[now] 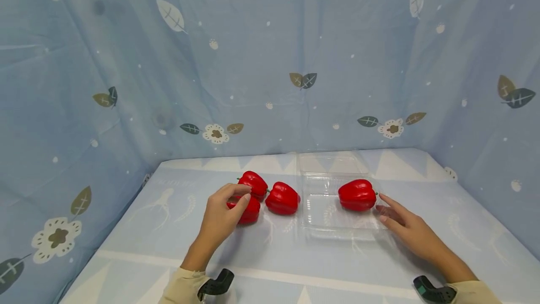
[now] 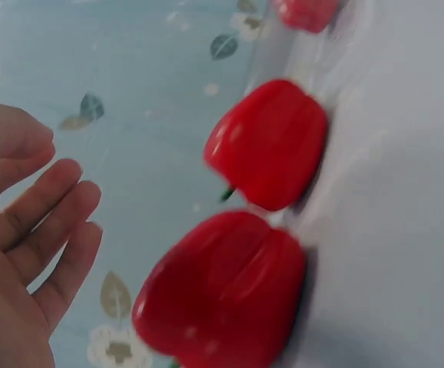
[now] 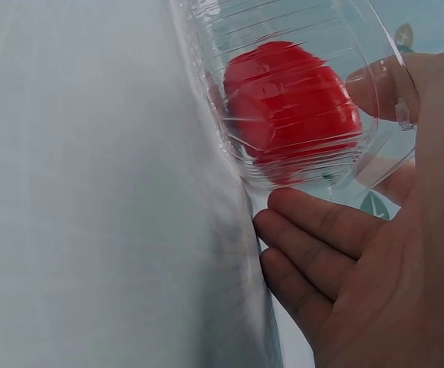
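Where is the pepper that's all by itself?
In the head view, that red pepper sits inside the clear plastic box on the right side of the table, just beside the right hand, apart from the three peppers on the left.

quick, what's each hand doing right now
Left hand: open, fingers loosely curved over the nearest red pepper, no grip yet.
Right hand: open, fingers against the side of the clear plastic box.

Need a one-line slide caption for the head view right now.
Left hand reaches over one of three loose red peppers; right hand steadies a clear clamshell box holding a fourth pepper.
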`<state>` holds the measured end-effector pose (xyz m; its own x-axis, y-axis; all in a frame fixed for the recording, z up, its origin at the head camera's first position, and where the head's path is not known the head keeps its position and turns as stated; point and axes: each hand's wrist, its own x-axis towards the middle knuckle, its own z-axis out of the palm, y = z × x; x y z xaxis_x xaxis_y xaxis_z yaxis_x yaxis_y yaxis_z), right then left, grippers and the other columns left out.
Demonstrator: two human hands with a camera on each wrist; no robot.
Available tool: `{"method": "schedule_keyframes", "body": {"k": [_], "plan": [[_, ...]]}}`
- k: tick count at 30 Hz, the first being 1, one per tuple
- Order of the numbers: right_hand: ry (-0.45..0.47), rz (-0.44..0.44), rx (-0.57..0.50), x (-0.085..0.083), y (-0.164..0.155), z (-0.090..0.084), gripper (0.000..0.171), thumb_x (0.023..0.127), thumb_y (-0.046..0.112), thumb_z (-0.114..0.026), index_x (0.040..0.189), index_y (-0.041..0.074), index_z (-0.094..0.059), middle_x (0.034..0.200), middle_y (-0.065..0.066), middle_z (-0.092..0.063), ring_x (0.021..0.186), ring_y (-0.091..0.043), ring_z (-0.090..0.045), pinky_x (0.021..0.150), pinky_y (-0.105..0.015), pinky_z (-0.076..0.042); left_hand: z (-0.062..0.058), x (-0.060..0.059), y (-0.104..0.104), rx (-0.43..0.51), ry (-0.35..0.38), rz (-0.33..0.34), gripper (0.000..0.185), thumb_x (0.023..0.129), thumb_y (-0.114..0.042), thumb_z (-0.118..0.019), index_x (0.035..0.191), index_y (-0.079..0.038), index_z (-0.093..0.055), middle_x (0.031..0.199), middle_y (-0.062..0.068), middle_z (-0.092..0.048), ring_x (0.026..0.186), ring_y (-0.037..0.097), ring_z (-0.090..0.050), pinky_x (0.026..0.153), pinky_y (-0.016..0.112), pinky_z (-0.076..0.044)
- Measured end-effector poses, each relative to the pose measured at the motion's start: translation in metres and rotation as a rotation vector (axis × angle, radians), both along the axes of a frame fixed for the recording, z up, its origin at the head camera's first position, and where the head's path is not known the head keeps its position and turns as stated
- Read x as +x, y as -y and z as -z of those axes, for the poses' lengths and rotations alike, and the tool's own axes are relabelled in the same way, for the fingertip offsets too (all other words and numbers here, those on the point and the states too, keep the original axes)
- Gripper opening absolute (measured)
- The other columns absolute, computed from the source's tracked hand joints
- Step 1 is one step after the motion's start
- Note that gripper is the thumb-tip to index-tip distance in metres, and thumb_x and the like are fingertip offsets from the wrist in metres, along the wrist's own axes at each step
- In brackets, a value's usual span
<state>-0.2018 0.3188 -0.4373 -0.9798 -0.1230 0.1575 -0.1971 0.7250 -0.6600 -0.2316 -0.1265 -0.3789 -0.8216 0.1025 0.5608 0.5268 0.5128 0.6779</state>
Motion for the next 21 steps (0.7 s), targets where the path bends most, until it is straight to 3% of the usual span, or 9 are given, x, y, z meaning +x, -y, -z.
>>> {"method": "schedule_keyframes", "body": {"k": [6, 10, 14, 21], "plan": [[0.000, 0.000, -0.001, 0.003, 0.001, -0.002, 0.064, 0.097, 0.037, -0.052, 0.151, 0.016, -0.026, 0.133, -0.017, -0.055, 0.123, -0.037, -0.050, 0.090, -0.051, -0.048, 0.004, -0.010, 0.025, 0.032, 0.038, -0.136, 0.017, 0.091, -0.019, -0.064, 0.107, -0.016, -0.069, 0.104, -0.006, -0.066, 0.095, 0.010, -0.061, 0.083, 0.035, -0.053], [-0.002, -0.001, 0.001, 0.004, 0.003, -0.004, 0.064, 0.097, 0.038, -0.052, 0.151, 0.016, -0.026, 0.133, -0.017, -0.055, 0.123, -0.037, -0.051, 0.091, -0.051, -0.047, 0.010, -0.017, 0.035, 0.038, 0.105, -0.196, 0.020, 0.092, -0.022, -0.063, 0.110, -0.015, -0.067, 0.108, -0.003, -0.064, 0.101, 0.015, -0.059, 0.090, 0.040, -0.050], [-0.003, -0.003, 0.007, 0.004, 0.004, -0.006, 0.064, 0.098, 0.038, -0.051, 0.151, 0.015, -0.025, 0.132, -0.018, -0.055, 0.122, -0.038, -0.050, 0.092, -0.054, -0.046, 0.020, -0.022, 0.040, 0.007, 0.228, -0.197, 0.033, 0.092, -0.033, -0.062, 0.119, -0.015, -0.063, 0.119, 0.000, -0.058, 0.114, 0.021, -0.053, 0.097, 0.044, -0.044], [-0.006, -0.011, 0.009, 0.006, 0.003, -0.005, 0.064, 0.098, 0.037, -0.051, 0.151, 0.015, -0.025, 0.132, -0.019, -0.055, 0.121, -0.040, -0.051, 0.091, -0.058, -0.044, 0.034, -0.032, 0.043, -0.056, 0.411, -0.173, 0.062, 0.086, -0.059, -0.058, 0.130, -0.015, -0.055, 0.131, 0.005, -0.049, 0.124, 0.029, -0.046, 0.098, 0.048, -0.043]]}}
